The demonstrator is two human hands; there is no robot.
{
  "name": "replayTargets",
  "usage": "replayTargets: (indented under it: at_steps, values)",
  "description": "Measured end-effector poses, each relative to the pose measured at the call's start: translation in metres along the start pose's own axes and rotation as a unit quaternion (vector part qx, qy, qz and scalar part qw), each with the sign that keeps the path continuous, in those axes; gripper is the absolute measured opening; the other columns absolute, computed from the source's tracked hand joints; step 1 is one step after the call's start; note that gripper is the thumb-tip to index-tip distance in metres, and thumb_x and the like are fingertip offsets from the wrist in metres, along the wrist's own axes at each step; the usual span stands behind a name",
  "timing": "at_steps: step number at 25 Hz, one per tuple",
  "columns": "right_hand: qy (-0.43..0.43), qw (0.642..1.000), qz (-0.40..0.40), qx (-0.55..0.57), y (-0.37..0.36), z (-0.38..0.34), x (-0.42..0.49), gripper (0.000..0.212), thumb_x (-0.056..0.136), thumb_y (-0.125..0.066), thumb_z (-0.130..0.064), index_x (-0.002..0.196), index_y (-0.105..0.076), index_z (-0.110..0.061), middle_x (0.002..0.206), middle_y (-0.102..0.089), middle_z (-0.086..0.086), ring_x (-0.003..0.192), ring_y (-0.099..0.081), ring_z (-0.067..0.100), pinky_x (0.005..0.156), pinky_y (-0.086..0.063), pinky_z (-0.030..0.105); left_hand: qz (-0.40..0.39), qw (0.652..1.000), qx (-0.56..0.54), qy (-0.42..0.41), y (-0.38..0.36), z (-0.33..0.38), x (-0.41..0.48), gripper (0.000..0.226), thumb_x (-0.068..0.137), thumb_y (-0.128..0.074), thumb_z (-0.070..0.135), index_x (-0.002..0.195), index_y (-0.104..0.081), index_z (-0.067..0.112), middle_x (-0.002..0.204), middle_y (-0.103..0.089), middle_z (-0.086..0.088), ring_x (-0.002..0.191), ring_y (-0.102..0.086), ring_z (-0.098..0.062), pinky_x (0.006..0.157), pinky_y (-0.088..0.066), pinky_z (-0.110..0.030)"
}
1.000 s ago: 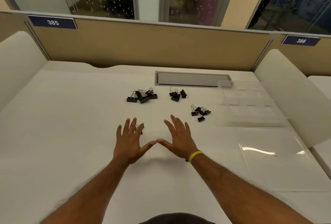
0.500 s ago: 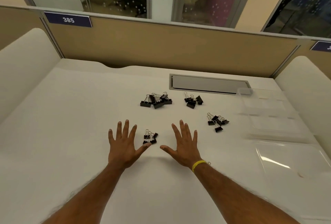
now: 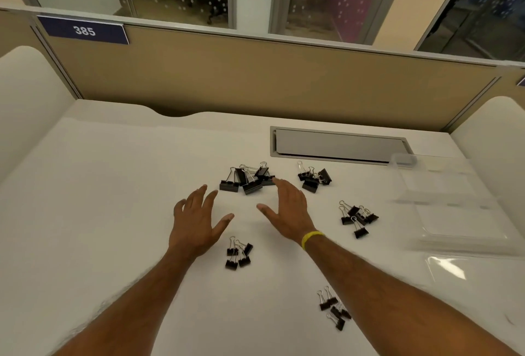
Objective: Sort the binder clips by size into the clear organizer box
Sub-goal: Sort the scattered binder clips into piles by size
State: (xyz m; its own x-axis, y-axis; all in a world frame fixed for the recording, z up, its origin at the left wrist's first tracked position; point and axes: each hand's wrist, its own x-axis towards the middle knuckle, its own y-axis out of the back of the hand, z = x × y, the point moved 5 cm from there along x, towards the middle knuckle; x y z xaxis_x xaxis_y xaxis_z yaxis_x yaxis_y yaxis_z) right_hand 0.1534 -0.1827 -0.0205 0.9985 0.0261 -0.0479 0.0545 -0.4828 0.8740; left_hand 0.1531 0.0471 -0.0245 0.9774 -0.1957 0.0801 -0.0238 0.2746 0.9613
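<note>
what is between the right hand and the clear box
A small pile of clips lies on the desk between the right hand and the box, touching neither, as the head view shows.

A white desk (image 3: 99, 185) holds a grey cable hatch (image 3: 338, 145) right of centre, with a tan partition (image 3: 255, 82) behind bearing a blue 385 sign (image 3: 83, 31) at upper left.

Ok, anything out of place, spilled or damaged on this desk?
Nothing stands out. The binder clips lie in five separate small heaps on the white desk, none off its edge; the clear organizer box sits at the right. The left hand and right hand are open and hold nothing.
</note>
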Motion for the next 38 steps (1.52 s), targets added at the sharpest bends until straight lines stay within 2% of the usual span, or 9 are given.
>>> replayTargets:
  at_steps: [5,10,16,19,23,27,32,35,38]
  values:
    - [0.015,0.999,0.001,0.041,0.006,-0.010,0.066,0.062,0.093,-0.055,-0.047,0.142,-0.038,-0.013,0.144,-0.042,0.006,0.135,-0.036,0.023,0.114,-0.028,0.036,0.019,1.000,-0.015,-0.012,-0.001,-0.006,0.045,0.074,0.085,-0.027,0.068,0.138,-0.046,0.020,0.148,-0.043,-0.006,0.135,-0.041,-0.024,0.107,-0.032,-0.047]
    - [-0.006,0.998,-0.041,0.053,-0.008,-0.005,0.098,0.063,0.092,-0.060,-0.037,0.144,-0.035,-0.013,0.145,-0.041,0.008,0.131,-0.041,0.026,0.108,-0.035,0.036,0.041,0.998,-0.044,-0.017,-0.002,-0.005,0.066,0.071,0.087,-0.028,0.067,0.136,-0.049,0.019,0.144,-0.048,-0.004,0.133,-0.043,-0.021,0.106,-0.032,-0.044]
    - [-0.009,0.998,0.015,0.064,-0.010,0.000,0.105,0.057,0.088,-0.065,-0.036,0.136,-0.041,-0.020,0.126,-0.056,0.006,0.118,-0.047,0.026,0.099,-0.041,0.037,0.080,0.989,-0.125,0.011,-0.002,0.001,0.069,0.062,0.090,-0.034,0.062,0.133,-0.049,0.020,0.137,-0.052,-0.001,0.129,-0.045,-0.017,0.102,-0.033,-0.040]
    - [-0.038,0.979,0.061,0.188,-0.001,-0.005,0.098,0.060,0.080,-0.073,-0.044,0.130,-0.044,-0.029,0.113,-0.060,-0.001,0.110,-0.051,0.018,0.094,-0.043,0.032,0.089,0.974,-0.204,0.032,0.004,0.011,0.071,0.058,0.092,-0.042,0.056,0.133,-0.048,0.017,0.134,-0.053,0.001,0.122,-0.048,-0.015,0.099,-0.032,-0.030]
    - [-0.036,0.915,0.056,0.397,0.000,-0.039,0.077,0.055,0.080,-0.077,-0.032,0.126,-0.047,-0.027,0.105,-0.063,-0.002,0.099,-0.060,0.014,0.080,-0.054,0.023,-0.005,0.858,-0.493,0.143,0.000,0.033,0.083,0.055,0.095,-0.050,0.047,0.139,-0.042,0.016,0.132,-0.055,0.001,0.115,-0.056,-0.012,0.084,-0.047,-0.017]
    - [-0.011,0.894,0.036,0.447,-0.012,-0.066,0.059,0.040,0.084,-0.072,-0.013,0.119,-0.054,-0.020,0.105,-0.066,-0.002,0.095,-0.064,0.011,0.084,-0.056,0.024,-0.062,0.694,-0.684,0.217,-0.011,0.048,0.085,0.041,0.098,-0.048,0.037,0.134,-0.046,0.016,0.119,-0.064,-0.010,0.108,-0.064,-0.022,0.093,-0.053,-0.040]
    - [0.004,0.926,0.025,0.376,-0.014,-0.056,0.053,0.034,0.083,-0.072,-0.025,0.113,-0.060,-0.016,0.110,-0.063,-0.002,0.104,-0.061,0.012,0.090,-0.050,0.025,-0.017,0.659,-0.704,0.265,-0.003,0.011,0.073,0.028,0.100,-0.041,0.016,0.120,-0.056,0.003,0.102,-0.065,-0.020,0.092,-0.068,-0.028,0.085,-0.057,-0.037]
    - [-0.064,0.986,0.083,0.128,-0.020,-0.037,0.058,0.049,0.078,-0.073,-0.038,0.118,-0.054,-0.018,0.115,-0.051,0.000,0.108,-0.051,0.018,0.092,-0.044,0.032,-0.006,0.656,-0.692,0.301,-0.004,-0.014,0.067,0.031,0.101,-0.043,0.027,0.113,-0.058,0.002,0.092,-0.067,-0.019,0.086,-0.069,-0.030,0.081,-0.057,-0.038]
    - [-0.103,0.991,0.085,0.021,-0.030,-0.032,0.065,0.069,0.071,-0.072,-0.058,0.124,-0.048,-0.020,0.117,-0.048,0.002,0.108,-0.046,0.021,0.093,-0.041,0.037,-0.022,0.669,-0.679,0.301,-0.005,-0.019,0.063,0.049,0.099,-0.039,0.048,0.108,-0.060,0.005,0.088,-0.069,-0.016,0.085,-0.069,-0.029,0.077,-0.057,-0.038]
